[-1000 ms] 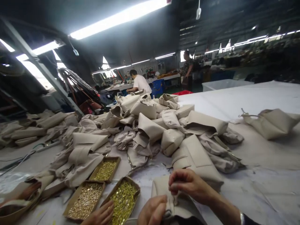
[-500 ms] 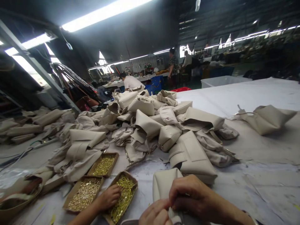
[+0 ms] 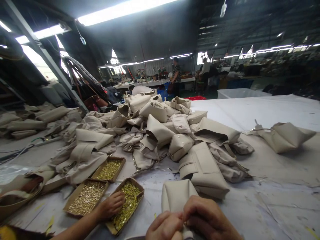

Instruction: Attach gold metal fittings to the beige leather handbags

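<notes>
Right in front of me, at the bottom of the view, lies a beige handbag point(image 3: 178, 195), its rounded end pointing away. My left hand point(image 3: 163, 226) is closed at the near part of this bag, with pale material showing below the fingers. Against it, my right hand point(image 3: 211, 218) is closed in a pinch, fingertips meeting those of the left. A tiny glint shows between the fingertips; what the right hand pinches is mostly hidden. Just beyond lies a larger beige bag point(image 3: 203, 170) with a flat pocket.
A co-worker's hand point(image 3: 113, 204) reaches into a cardboard tray point(image 3: 141, 196) of gold-coloured metal bits. Two more trays, one of rose-gold pieces point(image 3: 87, 198), stand beside it. Beige bags point(image 3: 160, 130) pile up across the table point(image 3: 275, 200); one bag point(image 3: 285, 136) sits apart at right.
The view has shifted slightly. My hands stay together at the bag, the right one somewhat lower in view. The co-worker's hand remains at the tray. In the background, a bent person has sunk lower behind the pile.
</notes>
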Demonstrator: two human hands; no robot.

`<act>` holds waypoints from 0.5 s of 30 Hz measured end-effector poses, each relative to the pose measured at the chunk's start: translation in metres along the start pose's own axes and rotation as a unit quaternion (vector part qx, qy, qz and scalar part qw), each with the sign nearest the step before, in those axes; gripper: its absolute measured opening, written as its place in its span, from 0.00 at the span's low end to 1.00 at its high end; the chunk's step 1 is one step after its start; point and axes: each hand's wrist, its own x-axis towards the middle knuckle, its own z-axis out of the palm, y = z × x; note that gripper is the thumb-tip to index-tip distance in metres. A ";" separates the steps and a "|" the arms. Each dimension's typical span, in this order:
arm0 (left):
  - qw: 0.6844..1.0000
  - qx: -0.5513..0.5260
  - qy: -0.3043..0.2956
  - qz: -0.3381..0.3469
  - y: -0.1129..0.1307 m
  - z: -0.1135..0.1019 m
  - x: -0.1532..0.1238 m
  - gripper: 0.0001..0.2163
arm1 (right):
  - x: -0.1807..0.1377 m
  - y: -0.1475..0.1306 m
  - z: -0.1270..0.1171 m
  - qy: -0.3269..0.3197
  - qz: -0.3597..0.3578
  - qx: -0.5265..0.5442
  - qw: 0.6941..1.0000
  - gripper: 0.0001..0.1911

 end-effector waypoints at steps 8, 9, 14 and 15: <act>0.992 0.042 0.064 -0.101 0.019 -0.032 0.020 0.15 | -0.012 0.021 0.039 0.107 0.062 0.054 0.991 0.13; 0.990 0.034 0.067 -0.119 0.028 -0.032 0.027 0.14 | -0.011 0.020 0.042 0.115 0.078 0.063 0.988 0.13; 0.983 0.001 0.028 -0.181 0.107 0.026 0.052 0.07 | 0.000 0.015 0.040 0.129 0.137 0.109 0.976 0.15; 0.983 -0.006 0.015 -0.181 0.122 0.041 0.055 0.08 | 0.003 0.016 0.039 0.127 0.144 0.120 0.974 0.15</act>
